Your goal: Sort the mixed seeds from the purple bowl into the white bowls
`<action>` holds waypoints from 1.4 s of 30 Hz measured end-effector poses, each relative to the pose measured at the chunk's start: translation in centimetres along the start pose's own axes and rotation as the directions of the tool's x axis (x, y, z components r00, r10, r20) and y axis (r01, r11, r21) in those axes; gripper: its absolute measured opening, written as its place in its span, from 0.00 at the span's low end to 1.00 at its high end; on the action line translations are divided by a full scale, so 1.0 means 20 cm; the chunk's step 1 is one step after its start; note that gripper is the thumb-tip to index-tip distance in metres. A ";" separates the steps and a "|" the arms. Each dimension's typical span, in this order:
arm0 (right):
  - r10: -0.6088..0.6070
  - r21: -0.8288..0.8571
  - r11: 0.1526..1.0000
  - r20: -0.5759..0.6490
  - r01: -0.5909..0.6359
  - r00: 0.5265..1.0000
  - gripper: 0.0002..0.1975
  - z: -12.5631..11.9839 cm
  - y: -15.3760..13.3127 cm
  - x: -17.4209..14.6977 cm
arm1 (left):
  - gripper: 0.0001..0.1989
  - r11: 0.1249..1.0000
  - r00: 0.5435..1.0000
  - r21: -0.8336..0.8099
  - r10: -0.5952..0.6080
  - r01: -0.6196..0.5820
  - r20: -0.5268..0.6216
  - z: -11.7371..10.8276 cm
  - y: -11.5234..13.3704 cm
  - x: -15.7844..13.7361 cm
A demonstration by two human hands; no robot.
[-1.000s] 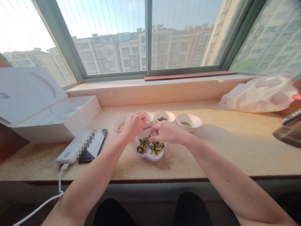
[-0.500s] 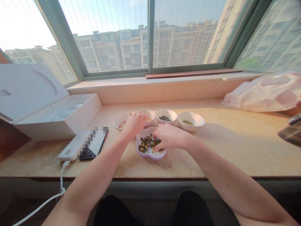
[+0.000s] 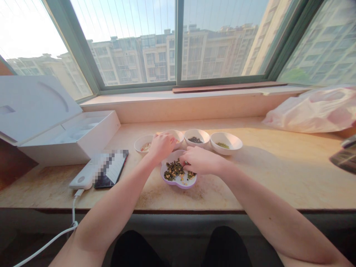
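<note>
- Starting at the far left of the purple flower-shaped dish (image 3: 178, 181), an open white cardboard box (image 3: 66, 137) sits with its lid raised, and nearer the dish a white power bank (image 3: 83, 178) lies under a dark phone (image 3: 111, 172), the phone's screen blurred out.
- Just behind the dish stands a row of four small white bowls; the leftmost small white bowl (image 3: 141, 144) holds pale bits that are too small to name.
- The left hand (image 3: 162, 145) hangs over the second bowl, behind the dish's left edge; its fingers are curled together, and whether they pinch anything cannot be told.
- The dish itself rests on the beige stone sill (image 3: 264, 174), holding mixed dark, green and yellow beans (image 3: 174, 170).
- The right hand (image 3: 198, 160) lies over the dish's right half, fingertips drawn together in a pinch down in the beans; what they grip is hidden.
- Compared with a second ago, the right hand has dipped from above the pile into it, while the left has stayed by the second bowl, so sorting seems mid-pick.
- Right of the dish, behind it, the third small white bowl (image 3: 196, 136) holds dark grains and the fourth small white bowl (image 3: 226, 141) a few green ones.
- Far right, a crumpled white plastic bag (image 3: 308, 111) lies; a dark object at the frame edge is cut off.
</note>
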State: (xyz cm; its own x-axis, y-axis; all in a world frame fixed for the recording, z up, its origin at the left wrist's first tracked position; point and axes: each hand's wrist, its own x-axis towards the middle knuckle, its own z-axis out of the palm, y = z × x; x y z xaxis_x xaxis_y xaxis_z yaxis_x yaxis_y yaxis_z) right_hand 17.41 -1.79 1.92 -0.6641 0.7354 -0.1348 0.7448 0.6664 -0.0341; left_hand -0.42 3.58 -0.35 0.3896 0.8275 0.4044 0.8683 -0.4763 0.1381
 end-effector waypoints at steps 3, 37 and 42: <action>-0.043 0.139 0.989 -0.057 0.050 0.997 0.13 0.00 0.03 0.00 | 0.17 0.999 1.000 -0.033 -0.007 0.007 -0.008 -0.02 0.00 -0.01; 0.602 0.534 0.787 -0.552 -0.309 0.578 0.07 0.04 0.45 0.00 | 0.06 0.875 0.719 -0.214 0.480 -0.434 0.503 -0.15 0.11 -0.16; 0.605 0.461 0.792 -0.509 -0.400 0.612 0.12 0.06 0.44 0.00 | 0.08 0.906 0.745 -0.226 0.423 -0.358 0.515 -0.13 0.10 -0.15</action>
State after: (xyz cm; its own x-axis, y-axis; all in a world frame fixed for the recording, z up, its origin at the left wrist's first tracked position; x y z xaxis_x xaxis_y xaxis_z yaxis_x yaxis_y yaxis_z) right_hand 24.07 4.00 0.45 0.0114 0.9159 0.4011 0.8856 0.1770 -0.4293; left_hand -0.65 -0.68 1.14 0.8157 0.5686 -0.1060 0.5780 -0.7948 0.1850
